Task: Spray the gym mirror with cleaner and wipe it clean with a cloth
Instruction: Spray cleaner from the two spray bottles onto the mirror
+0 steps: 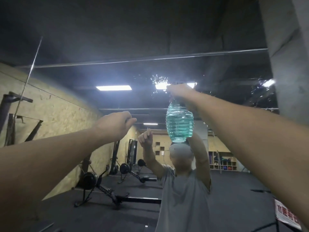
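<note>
The mirror (pixel 66 77) fills the view, and everything is placed against it. Reflected toward its left edge are rowing machines (pixel 93 181) along a plywood wall (pixel 55 113). In front of the glass, left of centre, the left hand (pixel 115 124) is raised with its fingers (pixel 131 121) curled together into a loose fist; no cloth shows in it. Right of centre the right hand (pixel 180 94) is lifted high, close to the glass, its fingers clamped around the neck of a spray bottle (pixel 179 124). The bottle is ribbed, clear and partly filled with blue-green liquid, hanging upright below the hand. Droplets (pixel 158 81) speckle the mirror just above and to the left of that hand, and more wet spatter (pixel 260 91) lies near the mirror's right edge beside a grey pillar (pixel 287 56). Below the bottle the person's reflection (pixel 182 190) shows both arms raised.
</note>
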Tool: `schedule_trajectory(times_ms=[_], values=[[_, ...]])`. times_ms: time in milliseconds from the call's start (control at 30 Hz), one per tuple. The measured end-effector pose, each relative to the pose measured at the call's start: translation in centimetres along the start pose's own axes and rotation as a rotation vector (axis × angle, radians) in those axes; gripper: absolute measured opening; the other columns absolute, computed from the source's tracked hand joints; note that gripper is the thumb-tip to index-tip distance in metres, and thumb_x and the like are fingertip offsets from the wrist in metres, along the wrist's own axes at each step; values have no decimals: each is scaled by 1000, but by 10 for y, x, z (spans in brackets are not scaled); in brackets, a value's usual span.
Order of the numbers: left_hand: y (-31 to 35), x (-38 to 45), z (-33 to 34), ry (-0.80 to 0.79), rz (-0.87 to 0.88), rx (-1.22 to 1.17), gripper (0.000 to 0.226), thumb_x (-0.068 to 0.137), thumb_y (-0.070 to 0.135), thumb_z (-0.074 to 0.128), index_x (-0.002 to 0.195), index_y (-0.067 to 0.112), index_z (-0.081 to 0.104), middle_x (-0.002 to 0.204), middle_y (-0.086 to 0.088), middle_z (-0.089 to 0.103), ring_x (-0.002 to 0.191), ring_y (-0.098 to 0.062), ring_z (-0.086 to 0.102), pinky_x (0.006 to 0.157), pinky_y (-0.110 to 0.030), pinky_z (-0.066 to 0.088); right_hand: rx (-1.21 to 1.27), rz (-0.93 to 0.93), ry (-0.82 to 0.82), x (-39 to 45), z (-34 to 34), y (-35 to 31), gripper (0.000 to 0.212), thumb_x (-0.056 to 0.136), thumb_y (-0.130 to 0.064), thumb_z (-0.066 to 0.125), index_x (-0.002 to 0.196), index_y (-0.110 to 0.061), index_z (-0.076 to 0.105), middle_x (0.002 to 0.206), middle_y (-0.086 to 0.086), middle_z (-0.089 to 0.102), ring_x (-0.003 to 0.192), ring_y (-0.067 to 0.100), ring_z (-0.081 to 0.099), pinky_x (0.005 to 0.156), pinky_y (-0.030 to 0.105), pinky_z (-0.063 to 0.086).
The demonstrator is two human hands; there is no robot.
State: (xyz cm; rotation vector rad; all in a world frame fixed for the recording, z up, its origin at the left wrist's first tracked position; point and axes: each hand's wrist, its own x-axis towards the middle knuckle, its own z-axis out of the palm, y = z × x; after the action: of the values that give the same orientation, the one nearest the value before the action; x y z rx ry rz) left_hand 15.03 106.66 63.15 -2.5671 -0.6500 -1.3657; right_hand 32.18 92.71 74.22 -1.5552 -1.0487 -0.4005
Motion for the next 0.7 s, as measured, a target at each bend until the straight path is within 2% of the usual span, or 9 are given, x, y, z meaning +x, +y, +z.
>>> schedule_trajectory(times_ms=[67,100,133,167,367,433,500,633,700], values=[[-3,1,1,0,-1,1,35,109,44,36,96,19,57,86,-1,62,72,-14,57,58,-28,39,32,-15,3,2,3,7,15,92,-31,54,87,-19,61,75,1,61,67,20,52,61,28,38],[-5,1,2,4,-3,2,35,108,44,36,95,19,57,86,-1,62,73,-15,59,59,-29,41,61,-32,26,1,4,9,19,91,-31,54,83,-29,36,74,0,62,69,20,52,65,29,40],[-8,2,2,9,-3,5,35,108,45,36,94,20,57,86,-2,63,74,-16,59,60,-30,43,75,-37,38,5,5,12,33,92,-32,55,103,-1,58,76,0,63,71,19,53,70,30,42],[-11,3,3,12,-3,11,35,108,45,37,94,20,57,86,-2,63,73,-15,59,59,-29,42,69,-40,31,4,6,11,18,93,-33,56,80,-21,61,78,-1,66,73,17,55,73,30,43],[-40,4,2,16,3,0,33,109,43,37,90,23,55,84,0,62,69,-11,56,54,-25,32,30,-36,-17,3,34,3,25,98,-30,51,74,-23,55,83,-3,72,73,10,59,64,20,45],[-57,2,0,11,5,5,33,109,43,36,93,22,56,86,0,62,71,-12,57,55,-26,33,63,-43,3,2,51,-5,25,100,-30,50,79,-22,60,83,0,72,70,8,60,65,23,46],[-80,0,-2,-1,7,1,33,109,44,36,94,22,56,87,0,63,73,-12,58,56,-26,35,102,-57,14,0,71,-17,13,100,-35,53,95,-27,61,86,0,73,66,5,61,67,22,47],[-126,2,-16,-22,22,-20,33,109,43,36,90,23,54,86,-1,62,72,-12,55,56,-28,34,70,-77,67,-1,118,-47,23,96,-42,56,79,-27,59,83,-5,74,71,4,61,70,19,44],[-148,5,-25,-19,30,-22,32,109,42,35,90,23,52,86,0,61,71,-11,53,55,-28,32,71,-54,95,-7,143,-64,15,96,-41,57,98,-28,65,84,-7,72,71,2,62,65,14,43]])
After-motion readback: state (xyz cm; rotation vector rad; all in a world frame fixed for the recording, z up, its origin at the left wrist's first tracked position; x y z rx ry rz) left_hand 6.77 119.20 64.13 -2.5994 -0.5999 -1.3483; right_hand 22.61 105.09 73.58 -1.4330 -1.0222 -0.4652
